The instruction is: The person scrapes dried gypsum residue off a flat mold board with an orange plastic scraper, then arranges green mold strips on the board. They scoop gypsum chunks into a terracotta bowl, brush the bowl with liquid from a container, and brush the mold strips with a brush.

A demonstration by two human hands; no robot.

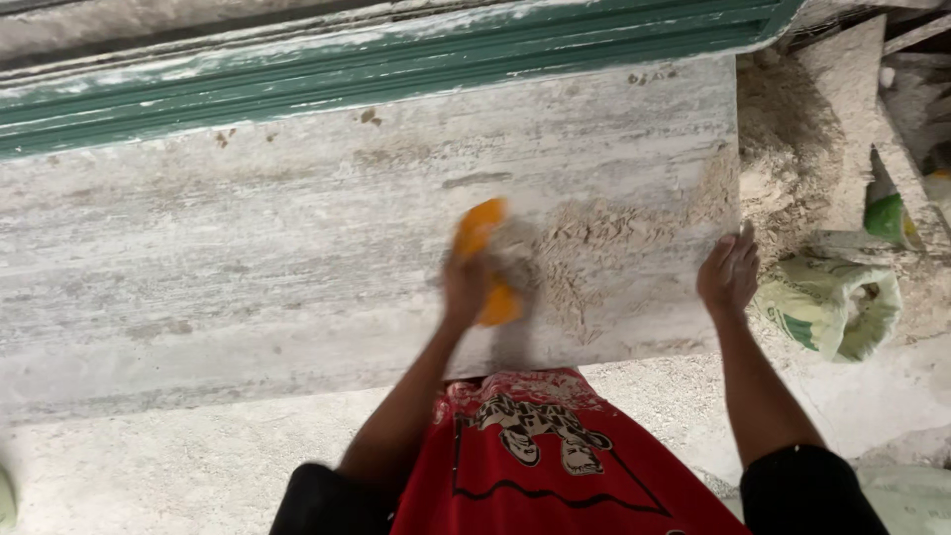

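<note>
dusty stone slab: left hand grips blurred orange tool, right hand fingers spread.

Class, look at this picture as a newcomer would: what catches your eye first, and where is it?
The blurred orange pad gripped in the left hand stands out at the middle of the grey stone slab. The right hand rests open at the slab's right edge, near sandy dust. Below, a red printed shirt fills the foreground.

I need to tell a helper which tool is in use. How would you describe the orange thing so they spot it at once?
Start at the big grey stone slab under the green frame. Near its right end, among sandy dust, the left hand holds an orange tool, blurred. It is the only bright orange thing on the slab.
</note>
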